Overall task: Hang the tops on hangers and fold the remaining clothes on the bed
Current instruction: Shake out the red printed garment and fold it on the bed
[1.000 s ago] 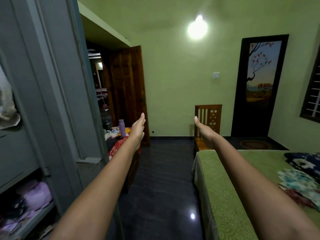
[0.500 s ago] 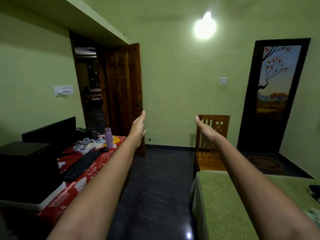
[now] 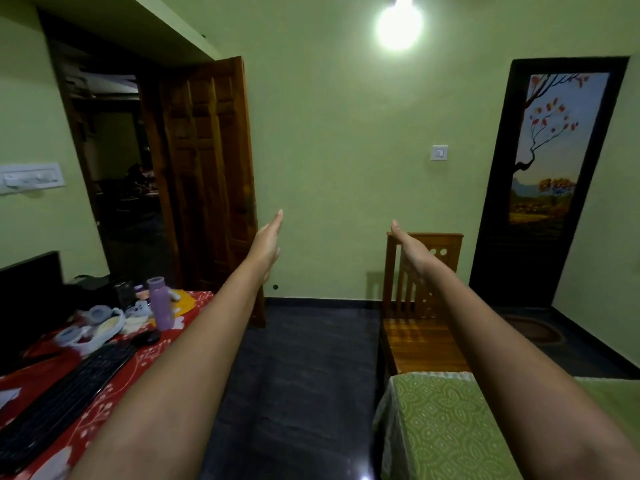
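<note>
Two bare arms reach straight forward into a green-walled bedroom. The left hand (image 3: 268, 239) and right hand (image 3: 408, 249) are held edge-on with palms facing each other, well apart, fingers straight and pressed together, holding nothing. At the lower right, a corner of the bed with a green patterned cover (image 3: 440, 424) shows beneath the right forearm; no clothes or hangers are in sight on it. Just beyond the bed's corner stands a brown wooden chair (image 3: 422, 327). Along the left, a desk with a red floral cloth (image 3: 114, 389) carries a black keyboard (image 3: 65, 393) near its front edge and an upright lilac bottle (image 3: 161, 303) toward its far corner. A brown wooden door (image 3: 207, 174) stands open behind.
</note>
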`<state>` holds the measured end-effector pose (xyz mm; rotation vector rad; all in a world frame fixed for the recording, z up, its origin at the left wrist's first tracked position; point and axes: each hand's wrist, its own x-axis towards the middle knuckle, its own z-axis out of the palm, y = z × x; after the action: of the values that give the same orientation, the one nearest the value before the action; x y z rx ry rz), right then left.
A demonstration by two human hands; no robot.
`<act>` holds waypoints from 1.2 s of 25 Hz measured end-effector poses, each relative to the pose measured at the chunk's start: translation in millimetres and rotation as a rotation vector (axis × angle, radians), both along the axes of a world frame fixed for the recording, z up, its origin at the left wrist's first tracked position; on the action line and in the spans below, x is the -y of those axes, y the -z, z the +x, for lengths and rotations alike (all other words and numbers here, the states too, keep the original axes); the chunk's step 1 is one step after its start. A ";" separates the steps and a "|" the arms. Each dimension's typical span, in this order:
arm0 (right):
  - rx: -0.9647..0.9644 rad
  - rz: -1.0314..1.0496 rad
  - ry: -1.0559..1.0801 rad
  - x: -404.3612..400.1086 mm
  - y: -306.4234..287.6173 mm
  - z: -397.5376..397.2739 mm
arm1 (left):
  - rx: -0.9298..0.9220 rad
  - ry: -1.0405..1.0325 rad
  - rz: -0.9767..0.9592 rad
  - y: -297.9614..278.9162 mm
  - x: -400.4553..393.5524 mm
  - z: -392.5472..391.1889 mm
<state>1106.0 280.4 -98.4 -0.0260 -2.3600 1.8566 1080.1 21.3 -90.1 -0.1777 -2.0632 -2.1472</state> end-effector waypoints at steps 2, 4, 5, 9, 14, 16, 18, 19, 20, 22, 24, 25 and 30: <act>-0.023 -0.002 0.043 -12.2 -16.1 -47.9 | 0.003 0.017 -0.007 -17.1 -5.9 -58.7; -0.053 -0.018 0.075 -25.9 -26.4 -95.0 | -0.014 0.039 0.008 -34.2 -19.6 -116.2; -0.053 -0.029 0.089 -33.1 -27.6 -119.8 | -0.011 0.068 0.020 -39.3 -30.1 -145.2; -0.016 -0.058 0.126 -61.7 -10.4 -199.2 | 0.025 0.173 0.020 -27.8 -74.9 -231.0; -0.036 -0.051 0.172 -120.3 -1.7 -302.7 | -0.057 0.186 0.035 -15.6 -136.0 -345.7; -0.052 -0.074 0.185 -150.4 -12.4 -338.2 | -0.075 0.210 0.040 -23.5 -166.4 -388.8; -0.073 -0.101 0.208 -183.8 -23.4 -367.4 | -0.080 0.267 0.034 -33.5 -204.5 -430.5; -0.084 -0.108 0.224 -201.1 -26.4 -380.2 | -0.085 0.299 0.039 -37.0 -225.6 -448.8; -0.086 -0.115 0.249 -220.6 -29.1 -390.5 | -0.087 0.345 0.053 -39.4 -252.2 -465.7; -0.073 -0.123 0.311 -257.4 -29.2 -397.0 | -0.072 0.449 0.057 -38.8 -305.4 -487.1; -0.059 -0.119 0.393 -295.5 -22.7 -389.4 | -0.043 0.560 0.034 -31.5 -363.3 -497.5; -0.053 -0.115 0.455 -318.1 -18.9 -385.0 | -0.032 0.615 0.035 -28.7 -392.9 -502.6; -0.069 -0.138 0.816 -400.2 -13.5 -329.2 | -0.054 0.876 0.145 -27.0 -527.6 -507.6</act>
<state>776.8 680.5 -84.9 -0.7903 -1.7505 1.5398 572.5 548.9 -63.1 -1.3085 -1.9867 -2.6555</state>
